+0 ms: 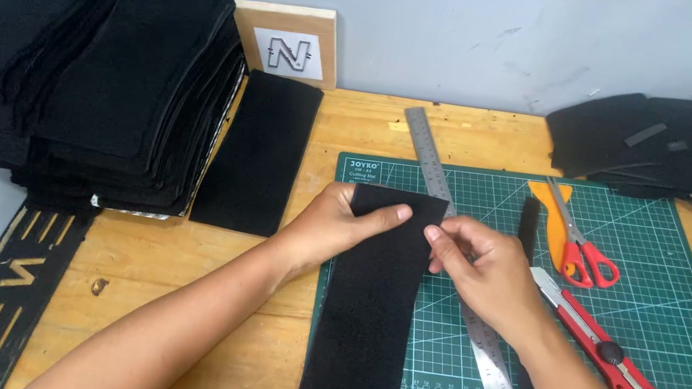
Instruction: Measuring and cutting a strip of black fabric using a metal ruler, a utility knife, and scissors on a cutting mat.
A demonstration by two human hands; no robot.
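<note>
A long black felt strip point(368, 318) lies lengthwise over the left edge of a green cutting mat point(671, 302). My left hand point(342, 222) grips the strip's upper left part, thumb on top. My right hand point(487, 268) pinches the strip's upper right edge with its fingertips. A steel ruler point(434, 167) runs diagonally under my right hand, from the mat's top to its lower edge. Just right of my right hand lies a red utility knife point(608, 349). A narrow black strip point(529, 224) lies beside the ruler.
A tall stack of black fabric point(97, 72) fills the table's left rear, with one flat black piece point(260, 153) beside it. Red-handled scissors point(582, 250) and an orange tool point(550, 218) rest on the mat. More black pieces point(669, 144) sit at right rear. A small wooden board point(291, 42) leans on the wall.
</note>
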